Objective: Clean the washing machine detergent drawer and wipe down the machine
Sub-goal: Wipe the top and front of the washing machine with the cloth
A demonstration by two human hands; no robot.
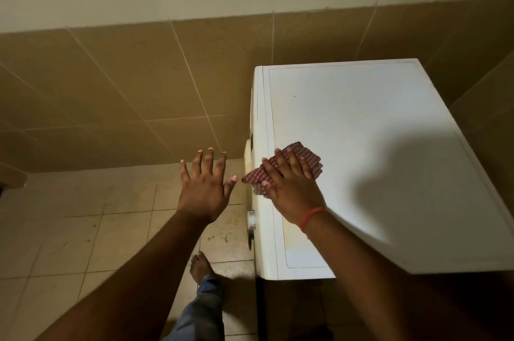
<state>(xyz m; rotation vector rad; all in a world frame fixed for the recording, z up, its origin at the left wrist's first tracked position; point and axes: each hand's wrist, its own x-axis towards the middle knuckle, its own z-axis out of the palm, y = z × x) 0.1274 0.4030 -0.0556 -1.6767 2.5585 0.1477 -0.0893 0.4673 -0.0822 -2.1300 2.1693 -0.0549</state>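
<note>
The right hand (289,179) lay flat, with straight fingers, on a red checked cloth (311,158) and pressed it on the white top of the washing machine (375,146), near its front edge. The left hand (204,187) hung in the air beside the machine, fingers spread, holding nothing, above the tiled floor (83,229).

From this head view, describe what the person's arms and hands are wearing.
Both forearms are bare, with no sleeves or gloves in view. The right hand has a thin orange-red thread bracelet around its wrist. The left hand and its wrist carry nothing.
</note>
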